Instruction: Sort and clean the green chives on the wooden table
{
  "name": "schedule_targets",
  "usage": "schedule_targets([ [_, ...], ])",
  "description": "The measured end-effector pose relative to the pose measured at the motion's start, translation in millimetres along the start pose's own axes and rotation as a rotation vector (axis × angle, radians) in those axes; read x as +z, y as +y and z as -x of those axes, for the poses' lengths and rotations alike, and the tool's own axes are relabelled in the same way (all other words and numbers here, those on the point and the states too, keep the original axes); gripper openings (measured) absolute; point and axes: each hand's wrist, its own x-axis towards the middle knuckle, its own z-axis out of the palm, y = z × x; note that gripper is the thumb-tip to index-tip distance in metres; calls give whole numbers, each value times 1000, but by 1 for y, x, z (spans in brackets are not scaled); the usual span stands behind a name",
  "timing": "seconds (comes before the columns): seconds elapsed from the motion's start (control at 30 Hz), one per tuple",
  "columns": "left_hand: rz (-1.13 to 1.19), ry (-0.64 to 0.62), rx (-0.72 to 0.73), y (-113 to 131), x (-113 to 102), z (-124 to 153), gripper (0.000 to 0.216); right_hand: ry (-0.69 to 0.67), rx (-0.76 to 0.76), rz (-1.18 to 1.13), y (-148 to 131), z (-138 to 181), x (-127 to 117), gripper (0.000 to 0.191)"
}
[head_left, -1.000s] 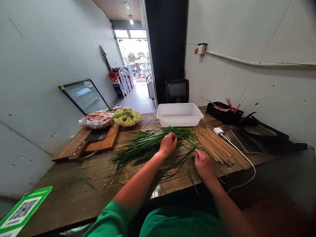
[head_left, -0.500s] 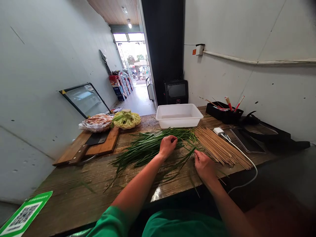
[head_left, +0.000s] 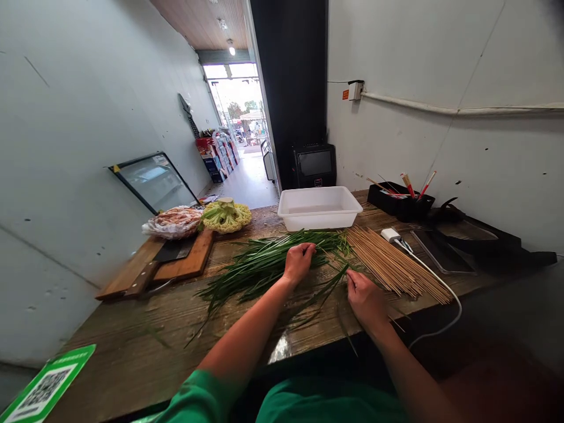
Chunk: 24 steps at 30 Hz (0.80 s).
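A loose pile of green chives (head_left: 259,264) lies across the middle of the wooden table (head_left: 145,346). My left hand (head_left: 298,262) rests on the pile's right part with its fingers curled onto the stalks. My right hand (head_left: 365,295) sits nearer the table's front edge, fingers pinched on the ends of a few chive stalks (head_left: 328,288) that run towards the left hand. A fan of bamboo skewers (head_left: 392,264) lies just right of both hands.
A white plastic tub (head_left: 318,207) stands behind the chives. On the left, a cutting board (head_left: 176,264) with a cleaver, a wrapped food bundle (head_left: 173,221) and a cauliflower (head_left: 226,215). On the right, a black tray of chopsticks (head_left: 400,200), a charger with its cable (head_left: 423,270) and a tablet.
Both hands have stayed almost where they were on the chives; only the head camera has shifted a little.
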Motion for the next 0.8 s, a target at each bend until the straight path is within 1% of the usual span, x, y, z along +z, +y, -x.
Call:
schedule_targets([
  [0.17,55,7,-35,-2,0,-1,19,4,-13,-4,1,0,1,32],
  [0.27,21,24,-15,-2,0,-2,17,0,-9,3,0,0,0,32],
  [0.33,-3,21,-5,-3,0,-2,19,-2,-9,-2,-1,0,-1,32],
  [0.4,-4,5,-4,-3,-1,-2,22,-3,-10,-4,-1,-1,-2,32],
  [0.57,50,-86,-34,-2,1,-1,22,5,-9,5,0,-1,-1,31],
  [0.8,92,-104,-55,1,2,1,20,10,-13,7,0,0,0,31],
])
